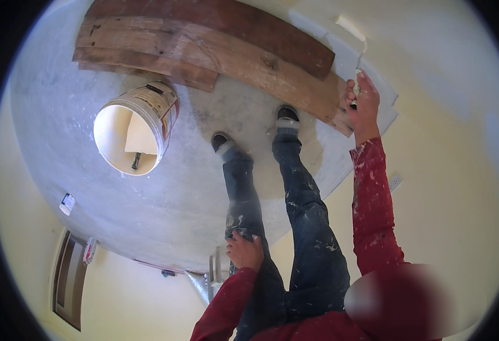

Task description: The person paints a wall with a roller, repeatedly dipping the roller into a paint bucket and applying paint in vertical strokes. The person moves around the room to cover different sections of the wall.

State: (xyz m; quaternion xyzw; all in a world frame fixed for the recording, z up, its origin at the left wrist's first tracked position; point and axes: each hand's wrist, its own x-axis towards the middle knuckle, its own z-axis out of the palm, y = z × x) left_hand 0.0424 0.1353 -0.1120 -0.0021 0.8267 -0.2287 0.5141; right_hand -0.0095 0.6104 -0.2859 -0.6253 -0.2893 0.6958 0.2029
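Paint work seems to be the step in hand, with the low part of the pale wall being rolled. A small roller is held out by the right hand, and its handle is wrapped tight by the fingers. The roller is placed near the bottom of the wall, just past the wood planks. Whether the wall is touched by it cannot be told for sure. Nothing is seen to be gripped by the left hand; it is rested on the left knee with its fingers loose. For the next move, the roller should be pushed gently along the wall, and the planks should not be bumped. If more paint is needed, the big bucket may have to be reached, but no paint can be made out inside it.
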